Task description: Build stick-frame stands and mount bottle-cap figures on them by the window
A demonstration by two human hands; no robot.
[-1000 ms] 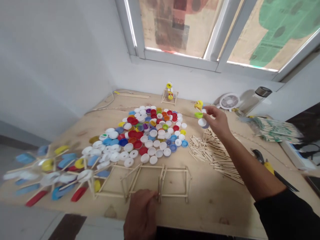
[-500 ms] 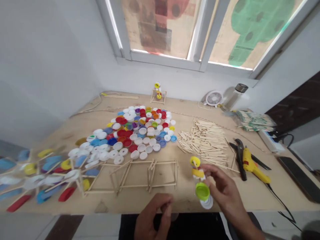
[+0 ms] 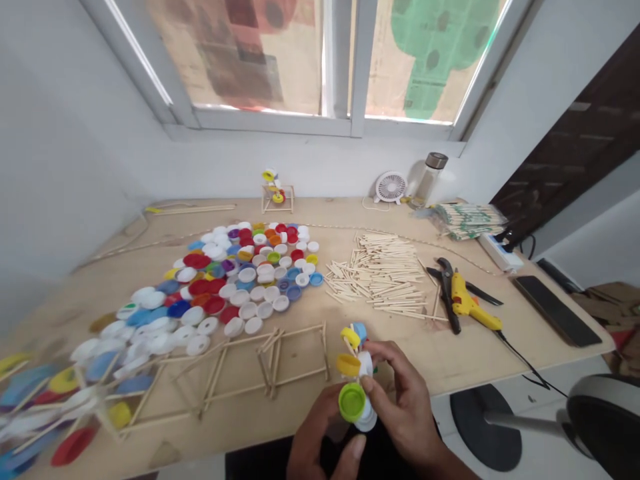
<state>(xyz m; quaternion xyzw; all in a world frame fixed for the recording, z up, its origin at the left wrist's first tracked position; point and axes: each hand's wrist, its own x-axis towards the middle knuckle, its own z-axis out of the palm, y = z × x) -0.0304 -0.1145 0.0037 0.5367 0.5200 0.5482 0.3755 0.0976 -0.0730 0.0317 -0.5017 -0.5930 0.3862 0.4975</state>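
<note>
My right hand is closed on a bottle-cap assembly, gripping its right side between thumb and fingers. The bottle-cap assembly joins yellow, orange, blue, white and lime-green caps, with thin sticks between the upper ones. Around its lower end my left hand is curled, its index finger beside the green cap and its thumb just under the white caps; some of its fingers are hidden. Left of the hands lie stick frames joined from thin wooden sticks.
Loose bottle caps cover the table's middle. Right of them are a stick pile, black-handled pliers, a yellow glue gun and a phone. Finished-looking cap pieces crowd the left; a fan and bottle stand behind.
My right hand has brought the bottle-cap assembly left and slightly down. My left hand has come up to its lower end. The whole view has turned to the right.
</note>
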